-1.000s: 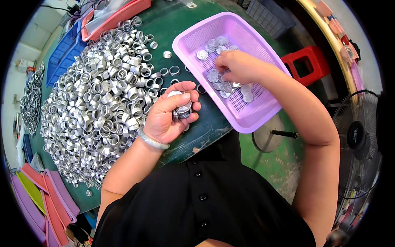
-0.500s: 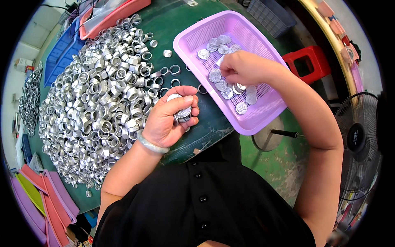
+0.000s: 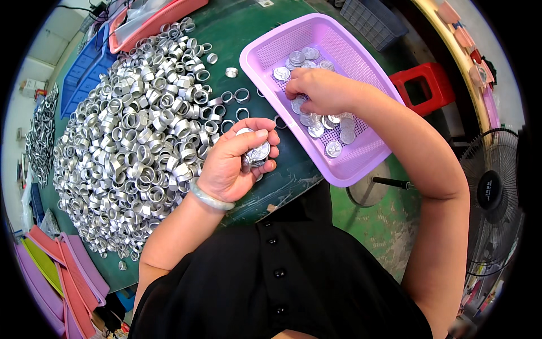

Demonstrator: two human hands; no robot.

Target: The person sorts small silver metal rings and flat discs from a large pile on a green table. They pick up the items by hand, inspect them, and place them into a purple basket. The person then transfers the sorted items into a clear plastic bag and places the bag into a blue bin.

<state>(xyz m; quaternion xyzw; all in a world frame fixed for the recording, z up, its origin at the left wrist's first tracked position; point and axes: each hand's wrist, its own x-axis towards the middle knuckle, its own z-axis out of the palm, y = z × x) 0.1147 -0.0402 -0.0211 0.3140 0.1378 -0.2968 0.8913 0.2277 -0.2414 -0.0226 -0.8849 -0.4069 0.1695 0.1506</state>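
Observation:
My left hand (image 3: 240, 152) is closed round a stack of round silver metal discs (image 3: 259, 153), held above the table's near edge with the thumb across the top. A pale bangle (image 3: 212, 196) circles that wrist. Over a lilac plastic basket (image 3: 339, 175), my right hand (image 3: 319, 90) points its bent fingers down among loose discs. Its thumb and forefinger are apart, and no disc shows in its grasp; the undersides of the fingers are hidden. More silver discs (image 3: 333, 148) lie flat on the basket's perforated bottom, some overlapping.
A large heap of silver metal rings (image 3: 135, 141) covers the left of the green table (image 3: 243, 28). Blue (image 3: 84, 73) and pink bins (image 3: 161, 25) stand behind it. To the right are a red stool (image 3: 437, 90) and a black fan (image 3: 490, 186).
My right hand has shifted left within the basket, and its thumb and forefinger have spread. My left hand still grips its discs, nearly in place.

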